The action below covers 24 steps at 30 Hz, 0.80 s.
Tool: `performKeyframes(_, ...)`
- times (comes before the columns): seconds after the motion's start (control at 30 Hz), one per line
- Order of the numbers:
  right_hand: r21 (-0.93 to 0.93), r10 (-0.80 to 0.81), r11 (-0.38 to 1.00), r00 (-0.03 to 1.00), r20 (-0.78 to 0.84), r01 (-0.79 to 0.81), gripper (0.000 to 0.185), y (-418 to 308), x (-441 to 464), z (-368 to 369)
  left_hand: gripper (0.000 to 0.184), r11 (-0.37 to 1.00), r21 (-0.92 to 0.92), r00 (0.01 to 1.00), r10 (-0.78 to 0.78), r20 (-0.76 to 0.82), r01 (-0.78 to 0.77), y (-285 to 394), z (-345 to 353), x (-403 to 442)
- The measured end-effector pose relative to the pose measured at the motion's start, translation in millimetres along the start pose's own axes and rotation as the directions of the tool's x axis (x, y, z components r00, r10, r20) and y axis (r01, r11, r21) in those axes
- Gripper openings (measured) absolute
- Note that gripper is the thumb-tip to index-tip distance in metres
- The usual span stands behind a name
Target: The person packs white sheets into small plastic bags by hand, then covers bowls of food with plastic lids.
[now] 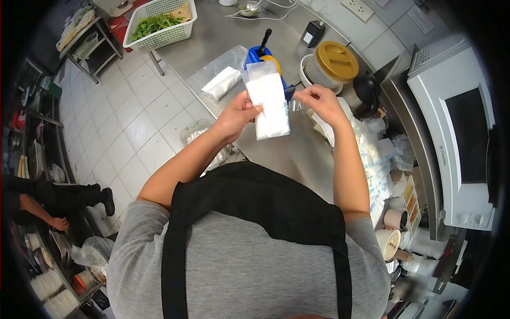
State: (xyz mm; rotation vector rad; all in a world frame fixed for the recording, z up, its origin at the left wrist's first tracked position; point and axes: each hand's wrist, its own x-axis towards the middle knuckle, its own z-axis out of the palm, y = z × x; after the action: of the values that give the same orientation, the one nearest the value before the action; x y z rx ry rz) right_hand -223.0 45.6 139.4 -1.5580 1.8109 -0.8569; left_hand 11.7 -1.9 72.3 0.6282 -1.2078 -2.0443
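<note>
My left hand (237,117) grips a small clear plastic bag (269,106) with something white and folded inside, its thumb across the front. The bag is held upright above the steel counter. To its right is my right hand (322,103), fingers curled and pinched together. Whether anything small is between those fingertips cannot be made out. Behind the bag, partly hidden, stands a blue tape dispenser (254,56) with a yellow-orange roll and a black pen sticking up. Another white packet (222,82) lies on clear plastic (229,60) to the left.
A white basket of green leaves (159,24) sits at the far left of the counter (212,21). On the right are a gold-lidded container (337,61), a pile of white packets (377,159) and a microwave (457,133). Another person's hand (59,223) shows at far left.
</note>
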Motion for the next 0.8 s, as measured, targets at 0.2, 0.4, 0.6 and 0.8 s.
performKeyframes(0.2, -0.064, -0.076, 0.996, 0.9, -0.429, 0.054, 0.029, -1, -27, -9, 0.03, 0.997, 0.076, 1.0, 0.02, 0.009, -0.021, 3, 1, 6)
performKeyframes(0.4, 0.152, -0.107, 0.97, 0.894, -0.435, 0.19, 0.013, -8, -58, 51, 0.03, 0.998, 0.006, 0.997, 0.057, 0.053, -0.058, -1, 10, 12)
performKeyframes(0.6, 0.592, 0.033, 0.805, 0.996, -0.087, 0.025, 0.009, 17, -56, 55, 0.038, 0.948, 0.264, 0.971, 0.126, 0.204, -0.179, -8, -1, 16)
performKeyframes(0.8, -0.625, -0.709, 0.657, 0.628, -0.321, 0.422, 0.033, 14, -76, 41, 0.031, 0.93, -0.159, 0.904, -0.265, 0.334, 0.331, 12, 16, 3)
